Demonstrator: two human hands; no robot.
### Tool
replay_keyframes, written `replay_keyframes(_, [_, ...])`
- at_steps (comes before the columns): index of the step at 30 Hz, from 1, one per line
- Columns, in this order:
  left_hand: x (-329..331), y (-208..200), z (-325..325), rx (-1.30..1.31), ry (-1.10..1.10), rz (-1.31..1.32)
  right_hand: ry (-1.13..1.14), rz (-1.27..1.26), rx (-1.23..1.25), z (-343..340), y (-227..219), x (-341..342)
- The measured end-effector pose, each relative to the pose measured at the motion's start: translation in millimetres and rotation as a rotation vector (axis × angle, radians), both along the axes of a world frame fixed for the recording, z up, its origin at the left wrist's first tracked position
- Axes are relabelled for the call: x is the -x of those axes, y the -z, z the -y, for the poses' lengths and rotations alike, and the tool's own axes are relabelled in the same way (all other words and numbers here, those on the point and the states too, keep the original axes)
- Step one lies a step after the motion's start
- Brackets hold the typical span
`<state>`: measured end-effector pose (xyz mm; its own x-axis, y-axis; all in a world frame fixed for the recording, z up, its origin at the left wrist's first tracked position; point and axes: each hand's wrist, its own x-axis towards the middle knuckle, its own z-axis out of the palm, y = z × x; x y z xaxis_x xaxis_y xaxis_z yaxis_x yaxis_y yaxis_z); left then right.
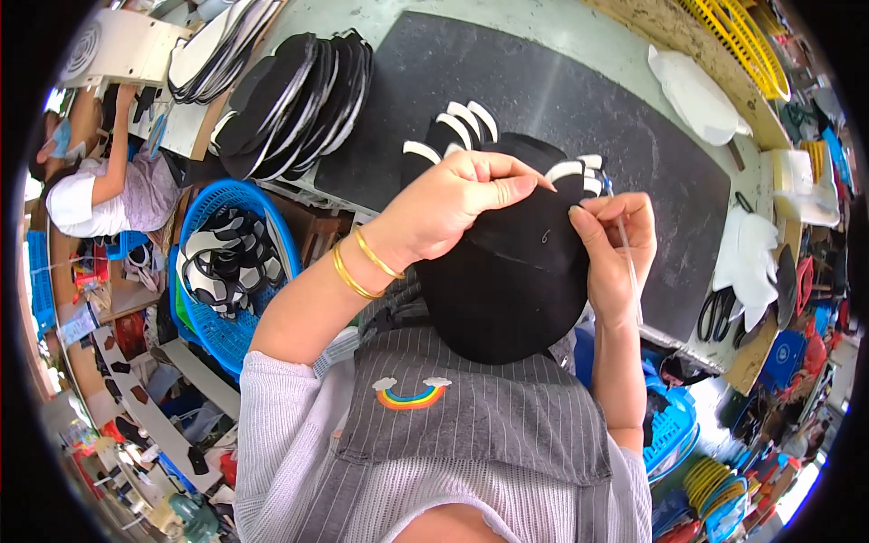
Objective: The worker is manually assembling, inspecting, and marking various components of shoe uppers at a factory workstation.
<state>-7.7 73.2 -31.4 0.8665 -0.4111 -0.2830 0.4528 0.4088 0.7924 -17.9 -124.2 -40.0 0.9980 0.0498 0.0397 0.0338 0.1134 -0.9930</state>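
A rounded black piece (507, 299), smooth like padded fabric, rests against my apron at the table's near edge, with small pale marks on its face. Over its far part, my left hand (462, 199) has thumb and forefinger pinched together; whatever lies between the tips is too small to make out. My right hand (620, 240), fingers closed, is at the piece's right side and holds a thin translucent stick (626, 253) with a bluish upper end. Just beyond both hands lie several small black pieces with white curved edges (471, 120); one white-edged piece (566, 172) shows between my fingertips.
A dark mat (534, 90) covers the table. Stacked black-and-white oval pieces (299, 104) stand at far left, above a blue basket (217, 339) of black-and-white parts. Scissors (717, 315) and white sheets (747, 258) lie right. Another person (95, 195) sits at far left.
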Motion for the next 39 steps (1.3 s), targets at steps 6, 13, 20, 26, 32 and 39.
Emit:
replay_keyframes(6, [-7,11,-2,-0.112,-0.021,0.025,-0.002,-0.013,0.066,3,4,-4])
replay_keyframes(13, [-3,7,1,-0.281,-0.062,0.081,-0.025,0.026,0.099,5,6,-2])
replay_keyframes(20, [21,21,-3,-1.069,-0.123,0.722,0.033,0.158,0.367,15,18,5])
replay_keyframes(26, [37,13,-15,-1.037,0.038,0.743,-0.158,0.189,0.248,7,2,-18])
replay_keyframes(32, [38,6,-9,-1.171,0.142,0.947,-0.242,-0.028,0.195,-15,30,-29])
replay_keyframes(39, [33,23,-8,-1.313,-0.157,1.038,-0.281,0.081,0.383,-19,31,-30])
